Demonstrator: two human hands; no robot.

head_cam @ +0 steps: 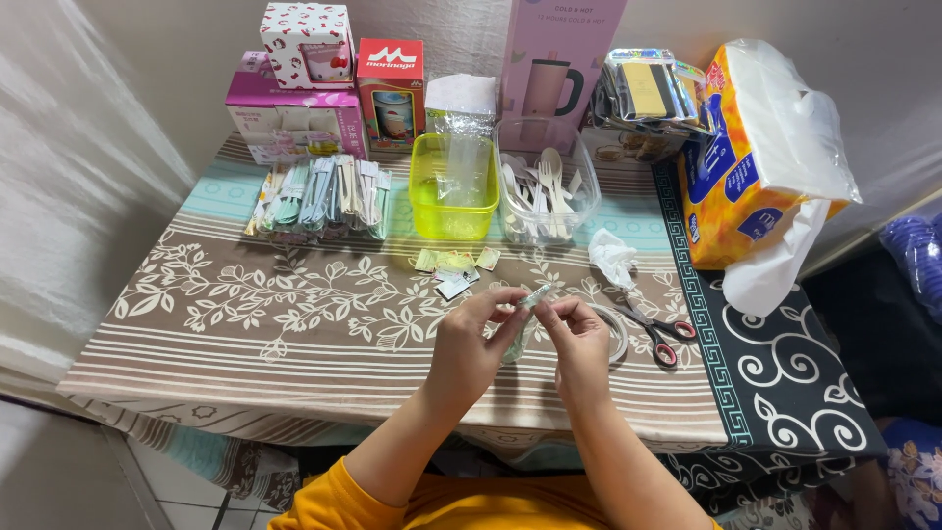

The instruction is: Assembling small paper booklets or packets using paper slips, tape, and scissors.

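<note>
My left hand (pixel 469 339) and my right hand (pixel 579 344) meet above the table's near edge, both pinching a small clear plastic packet (pixel 530 299) with something pale green inside. The fingertips of both hands close on its upper end. Just beyond the hands lie a few small green and white paper slips (pixel 453 265). A roll of clear tape (pixel 618 334) lies beside my right hand, partly hidden by it.
Red-handled scissors (pixel 659 329) and a crumpled white tissue (pixel 612 257) lie to the right. Farther back stand a yellow-green tub (pixel 424 186), a clear tub of white plastic spoons (pixel 549 191), a row of wrapped cutlery packets (pixel 319 196), several boxes and an orange tissue pack (pixel 751 157).
</note>
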